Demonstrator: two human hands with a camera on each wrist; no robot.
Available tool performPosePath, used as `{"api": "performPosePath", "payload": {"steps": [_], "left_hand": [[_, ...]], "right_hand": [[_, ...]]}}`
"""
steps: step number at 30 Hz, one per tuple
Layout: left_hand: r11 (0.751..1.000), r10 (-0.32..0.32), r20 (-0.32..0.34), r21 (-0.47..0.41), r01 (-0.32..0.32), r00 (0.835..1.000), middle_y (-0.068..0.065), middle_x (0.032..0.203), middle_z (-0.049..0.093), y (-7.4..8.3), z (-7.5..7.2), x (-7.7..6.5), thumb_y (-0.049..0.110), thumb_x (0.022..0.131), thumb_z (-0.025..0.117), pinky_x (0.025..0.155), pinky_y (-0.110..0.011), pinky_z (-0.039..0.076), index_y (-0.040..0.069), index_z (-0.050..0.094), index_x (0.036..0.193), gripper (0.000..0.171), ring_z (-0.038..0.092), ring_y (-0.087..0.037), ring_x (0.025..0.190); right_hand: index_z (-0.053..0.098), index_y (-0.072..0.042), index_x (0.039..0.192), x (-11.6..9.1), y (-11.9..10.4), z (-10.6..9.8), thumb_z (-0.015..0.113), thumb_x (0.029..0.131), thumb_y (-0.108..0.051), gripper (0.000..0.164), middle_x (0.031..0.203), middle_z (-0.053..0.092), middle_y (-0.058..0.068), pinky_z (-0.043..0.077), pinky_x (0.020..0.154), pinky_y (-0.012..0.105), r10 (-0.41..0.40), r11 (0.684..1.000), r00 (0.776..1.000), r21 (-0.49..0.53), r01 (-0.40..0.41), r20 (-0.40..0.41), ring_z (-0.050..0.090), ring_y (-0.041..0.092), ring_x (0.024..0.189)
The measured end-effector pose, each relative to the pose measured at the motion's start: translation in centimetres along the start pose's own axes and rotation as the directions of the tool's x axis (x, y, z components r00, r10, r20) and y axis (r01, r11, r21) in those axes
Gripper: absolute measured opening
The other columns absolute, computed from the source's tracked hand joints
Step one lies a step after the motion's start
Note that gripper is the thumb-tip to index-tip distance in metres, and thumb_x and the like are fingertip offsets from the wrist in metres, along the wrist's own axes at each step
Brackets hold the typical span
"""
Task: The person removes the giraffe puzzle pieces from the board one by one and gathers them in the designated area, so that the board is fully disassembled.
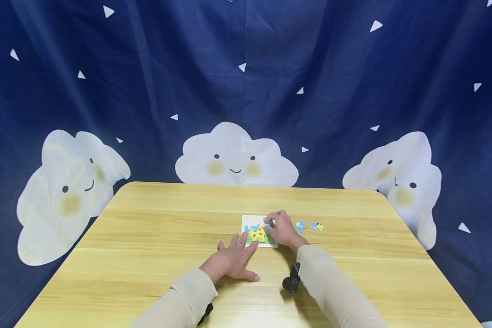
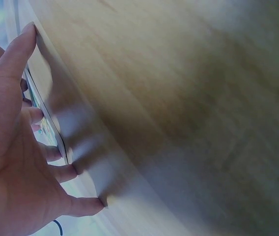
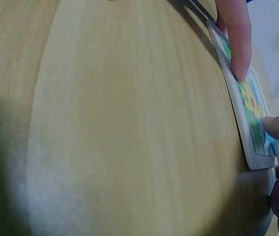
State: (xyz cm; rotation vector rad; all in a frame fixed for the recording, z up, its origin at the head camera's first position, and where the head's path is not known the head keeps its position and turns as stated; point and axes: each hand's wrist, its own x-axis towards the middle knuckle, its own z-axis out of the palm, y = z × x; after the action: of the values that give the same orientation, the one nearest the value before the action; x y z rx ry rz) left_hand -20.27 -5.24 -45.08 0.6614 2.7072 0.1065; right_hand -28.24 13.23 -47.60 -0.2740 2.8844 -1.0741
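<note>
Left hand [image 1: 233, 262] spread, right hand [image 1: 283, 230] pinching a blue jigsaw piece [image 3: 277, 146] over the white-framed giraffe puzzle [image 1: 257, 235].
Skewed pressing could jam it.

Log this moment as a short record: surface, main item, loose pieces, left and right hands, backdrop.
Surface: pale yellow wood-grain table
Main item: rectangular white-bordered giraffe puzzle, incomplete, white base showing at upper left
Loose: blue-and-white jigsaw piece and blue-and-yellow jigsaw piece, right of the puzzle
Left: bare left hand, fingers spread, at least one touching the puzzle
Right: bare right hand, fingers curled over the puzzle's right side; exact grip partly hidden
Backdrop: dark blue fabric curtain, white smiling clouds
</note>
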Motion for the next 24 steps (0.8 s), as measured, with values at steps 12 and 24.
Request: {"api": "performPosePath", "payload": {"steps": [12,24], "left_hand": [[1.000,-0.005,0.008,0.003,0.005,1.000,-0.014,0.157,0.014,0.09,-0.05,0.03,0.074,0.072,0.058,0.098,-0.070,0.025,0.026,0.024,0.150,0.097,0.019,-0.039,0.141],[1.000,-0.012,0.018,-0.010,0.012,1.000,-0.014,0.158,0.012,0.16,-0.24,-0.06,0.073,0.073,0.058,0.099,-0.070,0.023,0.026,0.023,0.150,0.097,0.018,-0.039,0.142]], "right_hand": [[0.059,-0.008,0.112,0.72,0.22,0.70,0.065,0.088,-0.014,0.026,0.102,0.047,0.008,0.044,0.081,0.036,0.016,1.000,0.993,0.001,-0.016,-0.113,0.048,0.019,0.085],[0.061,-0.008,0.110,0.76,0.22,0.18,0.065,0.087,-0.009,0.024,0.096,0.053,0.008,0.045,0.075,0.033,0.034,0.996,0.989,0.089,-0.022,-0.142,0.052,0.019,0.084]]}}
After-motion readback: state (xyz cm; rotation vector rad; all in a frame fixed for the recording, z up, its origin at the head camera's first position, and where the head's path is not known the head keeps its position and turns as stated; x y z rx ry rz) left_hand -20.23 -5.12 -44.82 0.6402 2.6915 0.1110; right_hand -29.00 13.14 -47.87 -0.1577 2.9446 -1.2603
